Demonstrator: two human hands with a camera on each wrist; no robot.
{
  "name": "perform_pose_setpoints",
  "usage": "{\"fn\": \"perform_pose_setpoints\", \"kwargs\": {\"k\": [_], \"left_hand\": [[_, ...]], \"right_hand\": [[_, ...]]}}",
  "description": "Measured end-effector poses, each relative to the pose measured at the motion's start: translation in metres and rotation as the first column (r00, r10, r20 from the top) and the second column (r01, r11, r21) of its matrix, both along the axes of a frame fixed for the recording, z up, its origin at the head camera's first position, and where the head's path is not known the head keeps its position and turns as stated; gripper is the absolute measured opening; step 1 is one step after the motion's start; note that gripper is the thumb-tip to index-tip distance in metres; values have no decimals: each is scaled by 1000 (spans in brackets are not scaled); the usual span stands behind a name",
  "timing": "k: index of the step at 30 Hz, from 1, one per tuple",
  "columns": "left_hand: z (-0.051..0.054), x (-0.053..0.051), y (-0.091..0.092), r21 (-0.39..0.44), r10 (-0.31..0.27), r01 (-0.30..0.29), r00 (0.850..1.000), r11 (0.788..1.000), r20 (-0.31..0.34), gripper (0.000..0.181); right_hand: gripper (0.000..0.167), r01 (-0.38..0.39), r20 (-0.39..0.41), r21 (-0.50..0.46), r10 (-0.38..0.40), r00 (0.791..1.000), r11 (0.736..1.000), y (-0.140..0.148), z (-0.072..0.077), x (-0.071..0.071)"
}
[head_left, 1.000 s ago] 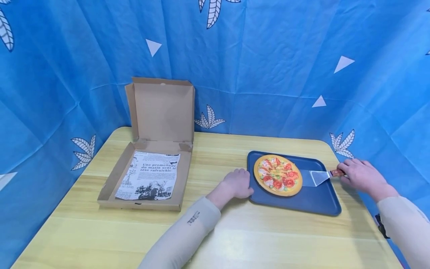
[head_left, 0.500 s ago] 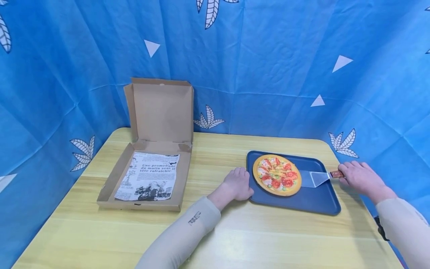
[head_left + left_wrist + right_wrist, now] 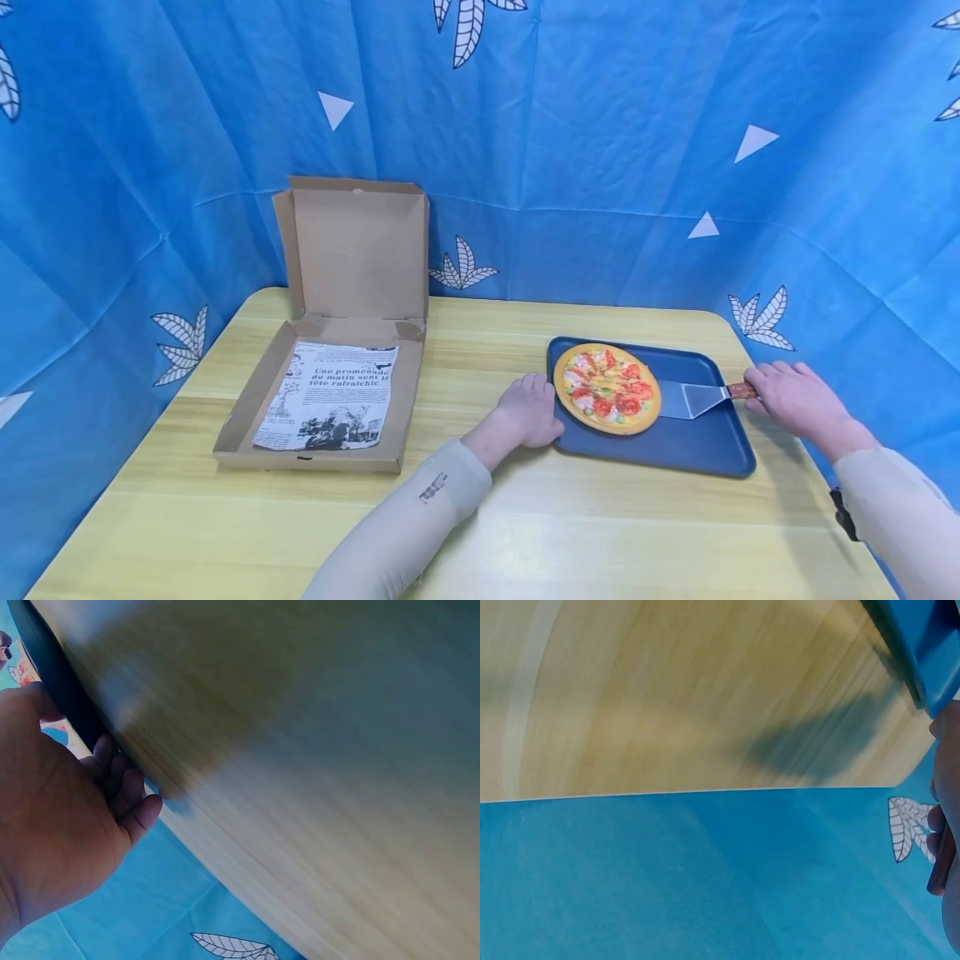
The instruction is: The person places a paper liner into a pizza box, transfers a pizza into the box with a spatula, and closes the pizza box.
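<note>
My right hand (image 3: 797,400) grips the wooden handle of a metal spatula (image 3: 686,401), whose blade meets the right side of the pizza (image 3: 606,389). How far the blade reaches beneath the pizza is hidden. The pizza, topped with red and white pieces, lies near the left end of a dark blue tray (image 3: 637,452). At that end my left hand (image 3: 528,411) holds the tray's rim. In the left wrist view, my left hand (image 3: 67,795) has its thumb over the rim and fingers curled beneath. The right wrist view catches the handle's end (image 3: 942,866) in my fingers.
To the left, a cardboard pizza box (image 3: 243,417) stands with its lid (image 3: 360,250) raised. A printed paper sheet (image 3: 326,396) lines its base. Both stand on a wooden table (image 3: 480,333), with a blue curtain (image 3: 600,150) behind and at the sides.
The spatula and my right hand have moved left. The pizza has slid slightly left on the tray, up to its left rim. My left hand keeps its hold, and the view has shifted a little.
</note>
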State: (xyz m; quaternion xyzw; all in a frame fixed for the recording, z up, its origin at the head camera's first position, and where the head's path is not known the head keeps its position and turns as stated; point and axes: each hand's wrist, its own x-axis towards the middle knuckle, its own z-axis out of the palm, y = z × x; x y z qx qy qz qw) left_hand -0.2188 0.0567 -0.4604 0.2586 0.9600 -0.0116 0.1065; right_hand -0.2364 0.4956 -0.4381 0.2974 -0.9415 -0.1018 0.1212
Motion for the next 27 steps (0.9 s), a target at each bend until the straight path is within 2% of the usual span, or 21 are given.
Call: {"fn": "perform_pose_setpoints", "kwargs": {"k": [15, 23, 27], "left_hand": [[-2, -1, 0, 9, 0, 0, 1000, 1000, -15, 59], [-4, -2, 1, 1, -5, 5, 1000, 1000, -5, 62], [-4, -3, 1, 8, 5, -5, 1000, 1000, 2, 61]], "right_hand": [[32, -50, -44, -31, 49, 998, 998, -22, 2, -1], [29, 24, 45, -14, -23, 999, 1000, -37, 3, 0], [29, 41, 55, -18, -40, 998, 999, -43, 3, 1]]}}
